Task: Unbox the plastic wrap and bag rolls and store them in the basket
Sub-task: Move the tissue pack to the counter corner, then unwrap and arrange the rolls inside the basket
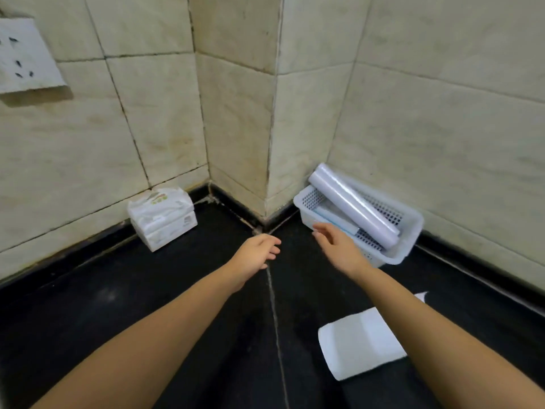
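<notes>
A white perforated basket (pixel 410 231) stands on the black counter against the tiled wall at the right. A long white roll (pixel 354 205) lies slanted across it, its far end resting on the rim. A second roll with a blue edge (pixel 333 218) lies lower inside the basket. My right hand (pixel 339 246) hovers just in front of the basket's near left side, fingers apart and holding nothing. My left hand (pixel 256 253) is beside it to the left, over the counter seam, loosely curled and empty. A flat white box (pixel 359 343) lies on the counter under my right forearm.
A stack of white tissue packs (pixel 162 218) sits against the wall at the left. Tiled walls form a jutting corner (pixel 274 128) behind the hands. A wall socket (pixel 26 57) is at the upper left. The black counter (pixel 147 290) spreads in front.
</notes>
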